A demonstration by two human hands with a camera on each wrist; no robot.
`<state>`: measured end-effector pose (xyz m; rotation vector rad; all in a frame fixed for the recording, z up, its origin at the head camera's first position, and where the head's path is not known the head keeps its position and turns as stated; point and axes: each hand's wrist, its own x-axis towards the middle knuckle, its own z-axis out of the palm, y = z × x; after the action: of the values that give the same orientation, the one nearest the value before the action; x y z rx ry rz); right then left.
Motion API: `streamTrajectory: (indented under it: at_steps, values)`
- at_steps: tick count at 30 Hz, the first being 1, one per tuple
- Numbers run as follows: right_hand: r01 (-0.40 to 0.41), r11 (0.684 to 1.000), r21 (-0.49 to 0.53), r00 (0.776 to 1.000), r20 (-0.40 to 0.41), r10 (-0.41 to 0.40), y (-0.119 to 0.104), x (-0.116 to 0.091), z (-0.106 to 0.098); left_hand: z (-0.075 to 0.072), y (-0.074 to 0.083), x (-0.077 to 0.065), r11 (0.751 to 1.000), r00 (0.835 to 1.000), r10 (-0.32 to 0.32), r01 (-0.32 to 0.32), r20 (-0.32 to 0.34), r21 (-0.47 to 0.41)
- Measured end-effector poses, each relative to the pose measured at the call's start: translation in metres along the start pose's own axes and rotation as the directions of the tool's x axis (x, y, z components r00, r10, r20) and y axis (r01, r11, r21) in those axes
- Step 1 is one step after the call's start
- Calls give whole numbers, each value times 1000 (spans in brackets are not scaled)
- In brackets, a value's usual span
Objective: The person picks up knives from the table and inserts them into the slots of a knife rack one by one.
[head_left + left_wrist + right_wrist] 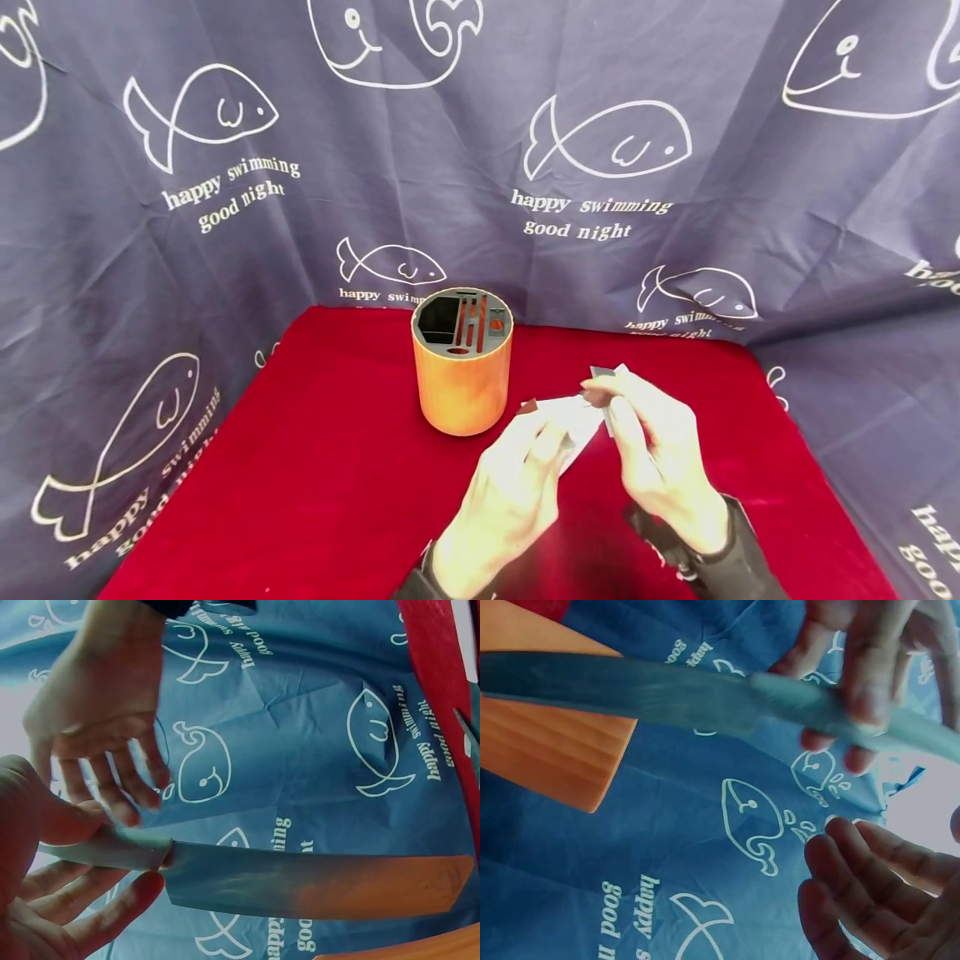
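My left hand (510, 483) pinches the pale handle of a kitchen knife (315, 881) between thumb and fingers. Its broad blade points away from the hand and carries an orange tint toward the end. Beside the handle, apart from it, my right hand (105, 720) has loosely bent fingers around nothing; the right wrist view also shows these fingers (870, 877) spread below the knife. In the head view the hands cover much of the pale, glaring things about them. An orange round knife block (462, 383) with a dark slotted top stands upright, left of both hands.
Red cloth (337, 467) covers the table. Blue-grey curtains (480, 192) with white fish prints rise behind and on both sides. At the right edge of the left wrist view, a white thing (466, 637) and a cut-off grey thing (474, 724) show by the red cloth.
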<state>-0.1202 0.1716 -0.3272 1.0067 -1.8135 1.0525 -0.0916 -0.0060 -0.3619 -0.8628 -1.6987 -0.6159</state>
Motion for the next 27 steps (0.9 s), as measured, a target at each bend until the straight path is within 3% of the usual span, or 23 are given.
streamTrajectory:
  at_steps: [6, 12, 19, 27]
  values:
    - [-133, 990, -41, 990, 32, 135, 18, 5, 9, -6, -2, 7, 1000, 1000, 7, -7, -30, -22]
    - [-269, 959, -89, 953, 119, 278, 35, 11, 20, -13, -4, 16, 999, 997, 41, -41, -65, 1]
    - [-329, 943, -55, 929, 162, 334, 52, 18, 35, -22, -8, 30, 994, 991, 92, -97, -99, -49]
    - [-431, 899, -82, 875, 207, 438, 65, 18, 51, -31, -10, 39, 987, 982, 134, -144, -132, -68]
